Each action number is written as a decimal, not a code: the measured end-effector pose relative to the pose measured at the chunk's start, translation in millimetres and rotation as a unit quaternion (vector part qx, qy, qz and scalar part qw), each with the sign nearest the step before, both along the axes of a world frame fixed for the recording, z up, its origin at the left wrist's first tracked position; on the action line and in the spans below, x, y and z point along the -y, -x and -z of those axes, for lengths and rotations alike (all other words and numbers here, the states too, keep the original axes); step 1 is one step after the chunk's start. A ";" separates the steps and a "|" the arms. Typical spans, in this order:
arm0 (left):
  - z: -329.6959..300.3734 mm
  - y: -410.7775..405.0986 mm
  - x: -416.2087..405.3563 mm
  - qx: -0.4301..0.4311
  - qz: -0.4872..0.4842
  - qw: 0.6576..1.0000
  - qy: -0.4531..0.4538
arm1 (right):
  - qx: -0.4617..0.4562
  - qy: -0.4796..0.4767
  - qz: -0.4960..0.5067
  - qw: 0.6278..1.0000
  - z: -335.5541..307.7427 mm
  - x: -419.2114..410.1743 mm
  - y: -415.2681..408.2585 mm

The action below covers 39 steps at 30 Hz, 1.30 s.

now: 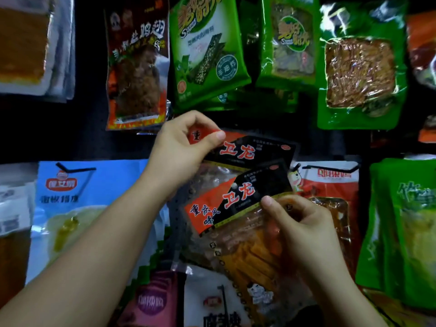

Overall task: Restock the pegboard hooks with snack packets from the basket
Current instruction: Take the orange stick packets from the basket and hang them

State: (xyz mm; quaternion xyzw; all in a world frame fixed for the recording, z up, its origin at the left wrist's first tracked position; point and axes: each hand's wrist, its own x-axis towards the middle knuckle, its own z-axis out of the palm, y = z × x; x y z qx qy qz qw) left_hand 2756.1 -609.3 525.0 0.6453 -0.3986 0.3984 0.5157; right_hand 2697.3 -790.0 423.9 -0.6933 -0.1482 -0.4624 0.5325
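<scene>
Two matching snack packets with black-and-red headers and clear lower windows sit at the centre of the view, overlapping one another. The front packet (238,223) is tilted, its window showing orange strips, and the rear packet (254,151) lies just behind and above it, its header partly covered by the front one. The left hand (181,149) reaches up from the lower left and pinches the red top-left corner of the rear packet between thumb and curled fingers. The right hand (304,223) comes in from the lower right, its thumb laid on the front packet's right edge just below the header and its fingers curled behind it, so it grips that packet. Both packets are held in front of a dark pegboard (89,128) hung with other packets (whether either held packet is already on a hook cannot be told). Above hang a dark red packet (138,67) with flame print, a green seaweed packet (207,50), a second green packet (290,43) beside it, and a green packet with a clear window (361,69) showing brown shreds. To the left of the hands hangs a light blue packet (89,208), to the right a white-and-red packet (330,182) and, at the far right, a green packet (405,227). Along the bottom edge a pink packet (153,300) and a white packet (212,303) show partly.
</scene>
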 end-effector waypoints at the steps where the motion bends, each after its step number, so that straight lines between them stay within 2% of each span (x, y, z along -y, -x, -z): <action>1: -2.6 2.6 1.6 0.013 0.010 1.000 0.001 | 0.005 -0.005 0.002 1.000 -1.2 1.4 1.1; 6: -13.2 16.4 6.7 0.042 0.035 0.998 0.022 | 0.020 -0.041 -0.017 0.999 -8.5 -0.1 4.7; 12: -23.8 15.9 9.0 0.003 0.016 1.000 0.025 | 0.013 -0.060 -0.028 0.998 -17.6 -3.0 0.5; 20: -22.3 17.7 5.3 -0.042 0.022 0.999 0.008 | -0.048 -0.112 -0.093 0.988 -11.3 -7.8 -5.7; 29: -30.9 18.2 -2.9 -0.038 0.016 0.999 0.033 | -0.071 -0.143 -0.110 0.981 -25.4 -16.3 -3.8; 35: -26.8 13.2 1.4 -0.047 0.004 0.999 0.007 | -0.094 -0.178 -0.151 0.968 -17.1 -11.6 -7.9; 39: -19.6 2.1 1.9 -0.066 -0.009 0.998 -0.001 | -0.110 -0.182 -0.140 0.967 -12.2 -11.8 -13.0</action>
